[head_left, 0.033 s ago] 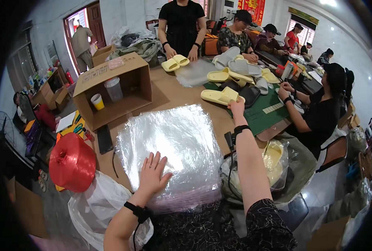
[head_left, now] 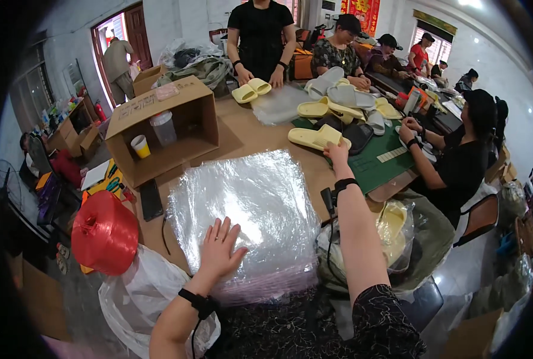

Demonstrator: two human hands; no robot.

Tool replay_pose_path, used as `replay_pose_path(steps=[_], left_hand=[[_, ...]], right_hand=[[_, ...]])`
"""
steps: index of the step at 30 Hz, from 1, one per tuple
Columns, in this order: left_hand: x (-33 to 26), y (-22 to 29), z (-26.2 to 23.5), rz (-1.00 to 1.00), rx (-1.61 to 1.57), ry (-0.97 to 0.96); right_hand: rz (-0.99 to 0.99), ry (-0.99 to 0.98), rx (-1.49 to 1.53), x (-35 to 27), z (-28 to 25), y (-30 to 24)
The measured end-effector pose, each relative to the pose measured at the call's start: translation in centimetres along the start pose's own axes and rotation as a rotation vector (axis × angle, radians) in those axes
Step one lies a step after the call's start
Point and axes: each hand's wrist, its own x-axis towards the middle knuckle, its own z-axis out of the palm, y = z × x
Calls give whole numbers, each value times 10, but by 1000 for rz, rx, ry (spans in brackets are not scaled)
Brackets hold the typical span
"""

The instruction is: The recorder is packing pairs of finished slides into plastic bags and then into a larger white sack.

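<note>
My left hand lies flat, fingers spread, on a stack of clear plastic bags at the table's near edge. Stretched forward, my right hand has its fingers closed on the strap end of a pale yellow slide slipper, which rests at the edge of a green mat. How the thumb sits on it is hidden. Just beyond that slipper lie another yellow slipper, a dark slipper and several grey ones.
An open cardboard box holds a yellow-and-white cup and a clear container. Left of the bags are a phone and a red twine roll. Bagged yellow slippers sit at my right. Across the table, a person in black touches yellow slippers; others work on the right.
</note>
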Motion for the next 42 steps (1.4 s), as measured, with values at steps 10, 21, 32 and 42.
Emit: replay_pose_path(steps=[10, 21, 32, 42], left_hand=[[-6, -3, 5, -13, 26, -8], [-5, -3, 2, -12, -31, 25], [-3, -2, 0, -64, -148, 90], [1, 11, -14, -25, -409, 236]], right_hand=[[125, 1, 200, -1, 9, -21], [-373, -31, -75, -58, 12, -235], [-160, -735, -351, -169, 105, -217], [-578, -641, -668, -172, 144, -94]])
